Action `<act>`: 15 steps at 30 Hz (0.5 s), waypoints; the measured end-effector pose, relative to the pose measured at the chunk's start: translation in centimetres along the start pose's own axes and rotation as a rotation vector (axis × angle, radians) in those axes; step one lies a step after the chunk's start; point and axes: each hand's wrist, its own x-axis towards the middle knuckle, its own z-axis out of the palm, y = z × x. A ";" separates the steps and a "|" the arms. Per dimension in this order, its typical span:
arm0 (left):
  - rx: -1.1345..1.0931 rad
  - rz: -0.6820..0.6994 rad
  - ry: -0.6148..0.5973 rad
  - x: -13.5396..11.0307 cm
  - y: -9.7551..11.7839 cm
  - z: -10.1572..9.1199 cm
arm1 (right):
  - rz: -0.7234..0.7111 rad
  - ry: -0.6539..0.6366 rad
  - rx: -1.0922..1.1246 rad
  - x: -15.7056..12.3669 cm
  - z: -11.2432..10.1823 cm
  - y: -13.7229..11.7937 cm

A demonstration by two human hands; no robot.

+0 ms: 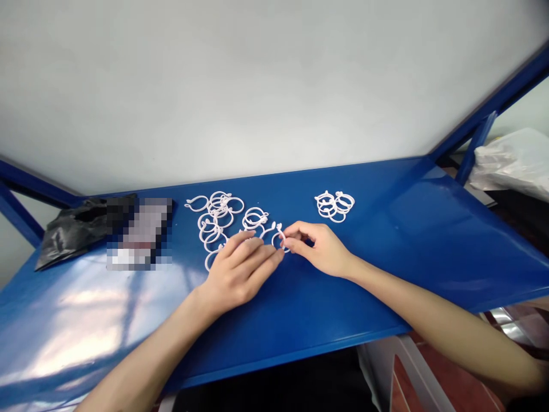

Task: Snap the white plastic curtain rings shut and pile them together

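My right hand (319,246) pinches a thin white shower curtain ring (277,243) between thumb and fingers, just above the blue table. The ring has small knobs at its ends. My left hand (240,272) reaches over the near side of a loose pile of similar rings (214,214), its fingers stretched out and their tips close to the pinched ring. Part of the pile is hidden beneath that hand. Beyond my right hand lies a smaller group of white rings (334,205), several of them overlapping.
The blue table (407,229) meets a pale wall (257,86) at the back. A crumpled black plastic bag (71,232) and a blurred-out object (146,232) lie at the left. Blue frame bars (476,143) rise at the right, with a white plastic bag (514,163) beyond them.
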 end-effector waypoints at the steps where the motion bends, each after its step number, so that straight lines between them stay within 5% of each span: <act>1: -0.002 0.011 0.002 0.1 0.2 0.0 | 0.028 0.011 0.046 -0.1 0.1 -0.2; 5: -0.111 -0.063 0.021 -0.1 0.8 0.6 | 0.037 0.112 0.083 -0.3 0.4 -0.2; 10: -0.167 -0.488 0.078 -0.3 0.7 1.4 | -0.140 0.174 -0.138 -0.5 0.1 0.3; 15: -0.288 -0.476 0.033 -0.6 0.5 1.8 | -0.361 0.109 -0.247 -0.7 0.2 0.6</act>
